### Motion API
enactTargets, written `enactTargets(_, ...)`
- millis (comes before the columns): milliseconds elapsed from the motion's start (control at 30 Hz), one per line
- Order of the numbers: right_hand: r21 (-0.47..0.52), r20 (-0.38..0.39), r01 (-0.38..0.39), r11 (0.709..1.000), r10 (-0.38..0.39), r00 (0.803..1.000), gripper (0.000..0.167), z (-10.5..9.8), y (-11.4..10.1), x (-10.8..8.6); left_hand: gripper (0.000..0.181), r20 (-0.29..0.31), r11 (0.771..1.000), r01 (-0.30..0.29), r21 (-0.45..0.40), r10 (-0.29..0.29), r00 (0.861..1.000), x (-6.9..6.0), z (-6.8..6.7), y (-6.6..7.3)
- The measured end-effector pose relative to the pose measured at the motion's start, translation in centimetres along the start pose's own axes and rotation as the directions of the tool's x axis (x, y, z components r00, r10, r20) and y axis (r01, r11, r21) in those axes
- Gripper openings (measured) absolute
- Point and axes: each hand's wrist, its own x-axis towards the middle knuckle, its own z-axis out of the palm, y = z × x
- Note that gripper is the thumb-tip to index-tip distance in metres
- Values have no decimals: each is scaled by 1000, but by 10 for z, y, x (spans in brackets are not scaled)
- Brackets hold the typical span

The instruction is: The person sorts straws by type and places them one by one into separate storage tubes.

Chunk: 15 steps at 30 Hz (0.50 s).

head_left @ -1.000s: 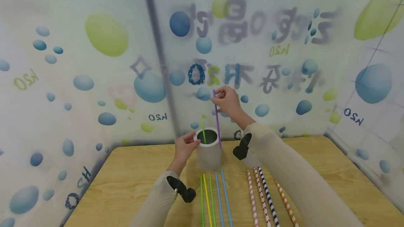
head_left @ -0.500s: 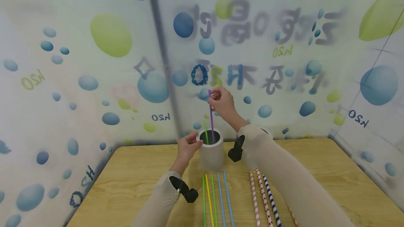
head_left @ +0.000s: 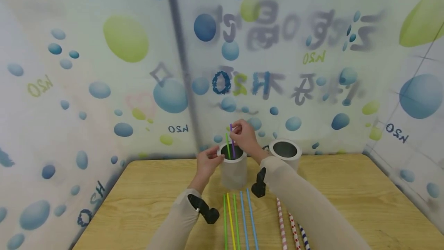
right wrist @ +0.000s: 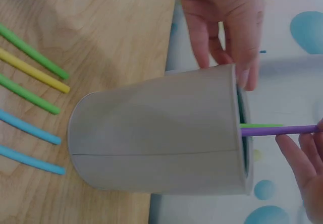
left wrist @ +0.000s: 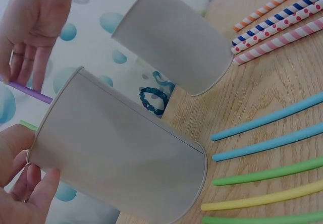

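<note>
In the head view, a light grey cylindrical container (head_left: 234, 174) stands upright toward the back of the table. My left hand (head_left: 207, 162) holds its rim on the left side, thumb and fingers at the edge. Above the opening, my right hand (head_left: 245, 136) pinches a purple straw (right wrist: 280, 131) near its upper end. The straw's lower part is inside the container, beside a green straw (head_left: 227, 146) that leans there. How deep both reach is hidden by the wall.
A second grey container (head_left: 294, 162) stands to the right, partly behind my right sleeve. Nearer me lie green, yellow (head_left: 231, 221) and blue straws (head_left: 244, 221). Right of them are patterned straws, pink-striped (head_left: 281, 225), red-dotted (head_left: 295, 232), navy-striped (head_left: 305, 238) and orange-striped (left wrist: 272, 6).
My right hand has brought the purple straw from the container's right side over its opening, then lowered it inside. My left hand has stayed at the rim. The second container has come into view.
</note>
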Motion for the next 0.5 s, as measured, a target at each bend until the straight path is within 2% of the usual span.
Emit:
enactTargets(233, -53, 11, -58, 997, 59, 998, 19, 6, 18, -1, 41, -3, 1000, 0, 7, 0, 1000, -1, -2, 1)
enactTargets(500, -86, 15, -100, 991, 101, 995, 20, 11, 27, 1, 39, -12, 1000, -15, 8, 16, 1000, -1, 0, 1)
